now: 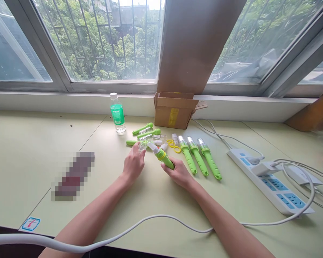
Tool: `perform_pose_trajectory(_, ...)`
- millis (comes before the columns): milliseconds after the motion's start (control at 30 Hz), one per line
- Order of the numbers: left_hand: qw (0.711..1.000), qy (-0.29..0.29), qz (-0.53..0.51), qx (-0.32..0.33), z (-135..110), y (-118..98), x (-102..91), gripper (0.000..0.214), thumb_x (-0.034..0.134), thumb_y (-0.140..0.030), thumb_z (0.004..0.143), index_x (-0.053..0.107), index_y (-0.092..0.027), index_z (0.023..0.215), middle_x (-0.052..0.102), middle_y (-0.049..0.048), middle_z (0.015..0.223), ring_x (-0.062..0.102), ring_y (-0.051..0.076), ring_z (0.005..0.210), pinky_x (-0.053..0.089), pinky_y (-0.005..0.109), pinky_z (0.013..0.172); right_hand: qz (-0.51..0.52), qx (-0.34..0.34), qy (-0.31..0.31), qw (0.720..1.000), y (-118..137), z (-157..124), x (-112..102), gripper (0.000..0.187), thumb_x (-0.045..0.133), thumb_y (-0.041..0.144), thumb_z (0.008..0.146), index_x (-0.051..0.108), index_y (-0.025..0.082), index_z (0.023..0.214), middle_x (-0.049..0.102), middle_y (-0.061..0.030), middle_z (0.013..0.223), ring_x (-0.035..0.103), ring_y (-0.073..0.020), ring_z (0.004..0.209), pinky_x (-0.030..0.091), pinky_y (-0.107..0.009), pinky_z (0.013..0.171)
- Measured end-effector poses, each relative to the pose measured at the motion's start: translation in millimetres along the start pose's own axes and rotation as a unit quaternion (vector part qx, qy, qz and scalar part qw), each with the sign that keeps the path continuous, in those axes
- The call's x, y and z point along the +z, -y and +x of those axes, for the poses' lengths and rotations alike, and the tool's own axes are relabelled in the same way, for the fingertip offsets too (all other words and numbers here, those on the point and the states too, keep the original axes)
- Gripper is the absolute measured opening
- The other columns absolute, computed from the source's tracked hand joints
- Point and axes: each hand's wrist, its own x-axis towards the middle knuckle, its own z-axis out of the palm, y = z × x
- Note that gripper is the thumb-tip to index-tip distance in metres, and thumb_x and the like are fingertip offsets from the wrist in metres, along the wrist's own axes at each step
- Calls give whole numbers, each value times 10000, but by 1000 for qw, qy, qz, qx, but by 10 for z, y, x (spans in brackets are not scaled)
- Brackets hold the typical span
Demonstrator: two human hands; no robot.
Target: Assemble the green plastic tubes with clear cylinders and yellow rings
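Observation:
My right hand (179, 173) is wrapped round a green plastic light stick (163, 156), tilted with its white tip towards the upper left. A yellow ring sits below that tip. With thumb and fingers, my left hand (134, 163) pinches a clear ribbed cap (142, 147), close to the white tip but apart from it. Beyond my hands lie several loose green handles (153, 132) and clear ribbed caps (159, 137). Loose yellow rings (177, 149) lie to their right. Three capped green light sticks (198, 156) rest side by side, right of my right hand.
A bottle with a green label (117, 114) stands behind the parts, beside an open cardboard box (171, 113). On the right is a white power strip (271, 186) with plugs. A white cable (164, 216) crosses in front of me. A blurred dark object (74, 175) lies left.

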Motion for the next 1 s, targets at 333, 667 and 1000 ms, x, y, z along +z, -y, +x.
perform_pose_trajectory(333,987,-114,-110,40,-19,-69,-104,349,453,-307,922,400,-199,1249,591,132,1125,633,202,906,529,327,708,-55,-12,-31,998,-51,3,-14,288,522,340,834,348,205,648,341,49,565,304,-101,507,241,-248,490)
perform_pose_trajectory(667,962,-228,-89,122,8,-72,-123,345,647,-226,803,497,-177,1110,590,86,998,609,182,895,522,312,749,-78,-15,-49,996,-50,13,-17,274,518,333,833,357,208,649,345,52,563,313,-103,503,244,-247,488)
perform_pose_trajectory(1000,952,-245,-136,119,12,-119,-173,247,582,-222,843,487,-180,1068,625,92,980,623,192,926,523,334,767,-96,-10,-47,994,-37,6,-22,266,523,311,820,345,210,649,353,53,558,327,-105,506,259,-242,493)
